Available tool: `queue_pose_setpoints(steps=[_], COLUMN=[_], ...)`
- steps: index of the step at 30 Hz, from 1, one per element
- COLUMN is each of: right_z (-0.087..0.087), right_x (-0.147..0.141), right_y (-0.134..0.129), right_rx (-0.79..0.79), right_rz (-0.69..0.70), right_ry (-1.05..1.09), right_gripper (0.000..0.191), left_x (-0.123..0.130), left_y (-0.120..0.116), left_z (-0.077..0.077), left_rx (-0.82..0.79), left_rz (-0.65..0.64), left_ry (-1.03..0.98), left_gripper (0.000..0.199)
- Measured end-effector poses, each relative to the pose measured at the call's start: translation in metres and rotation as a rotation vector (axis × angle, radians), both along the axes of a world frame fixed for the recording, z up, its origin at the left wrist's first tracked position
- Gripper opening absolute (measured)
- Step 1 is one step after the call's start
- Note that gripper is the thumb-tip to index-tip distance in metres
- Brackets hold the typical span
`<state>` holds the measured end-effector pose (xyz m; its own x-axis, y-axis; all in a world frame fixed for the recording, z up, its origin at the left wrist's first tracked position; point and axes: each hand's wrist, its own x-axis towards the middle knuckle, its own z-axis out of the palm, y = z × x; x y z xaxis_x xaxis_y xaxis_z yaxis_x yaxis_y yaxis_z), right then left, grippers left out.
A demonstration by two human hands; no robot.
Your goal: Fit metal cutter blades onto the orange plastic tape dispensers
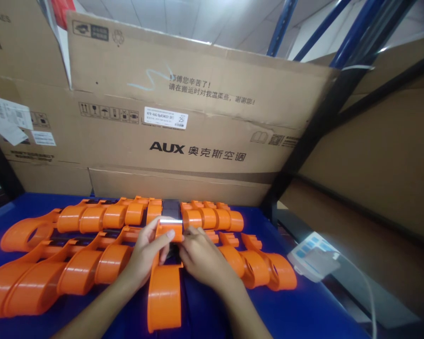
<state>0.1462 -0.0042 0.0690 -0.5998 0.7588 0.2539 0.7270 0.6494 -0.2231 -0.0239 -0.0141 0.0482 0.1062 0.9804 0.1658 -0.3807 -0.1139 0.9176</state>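
Note:
An orange tape dispenser point(164, 296) with a pale serrated blade point(171, 221) along its head is held up in front of me, its round hoop hanging towards me. My left hand point(151, 244) is closed around its head, thumb pressed on the orange face just below the teeth. My right hand point(201, 256) has its fingers curled against the right edge of the same dispenser; its fingertips are partly hidden. Several similar orange dispensers lie in rows on both sides, such as a left one point(79, 270) and a right one point(282, 271).
A blue surface point(102, 315) lies under the dispensers. Behind it stands a large cardboard box point(198, 127). A dark grey block point(171, 208) is just beyond my hands. To the right are a white power strip point(314, 256) with a cable and a dark rack post point(304, 136).

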Motion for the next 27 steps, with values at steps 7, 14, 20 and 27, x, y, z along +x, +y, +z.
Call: queue_pose_setpoints(steps=[7,14,20,27], right_z=[-0.002,-0.002,0.002,0.006], right_x=[-0.001,0.007,0.01,0.003], right_y=[-0.003,0.003,0.001,-0.004], right_rx=[0.066,0.133,0.16,0.051], right_rz=[-0.045,-0.142,-0.139,-0.088], right_ry=[-0.032,0.235,0.675,0.721], right_gripper=[0.022,0.024,0.022,0.014], left_x=[-0.002,-0.005,-0.002,-0.001], left_y=[0.003,0.007,0.008,0.011], left_z=[-0.005,-0.006,-0.011,-0.017], left_rx=[-0.008,0.025,0.009,0.096], left_rz=[0.004,-0.003,-0.022,-0.108], left_ry=[-0.006,-0.009,0.044,0.136], left_gripper=[0.035,0.032,0.033,0.033])
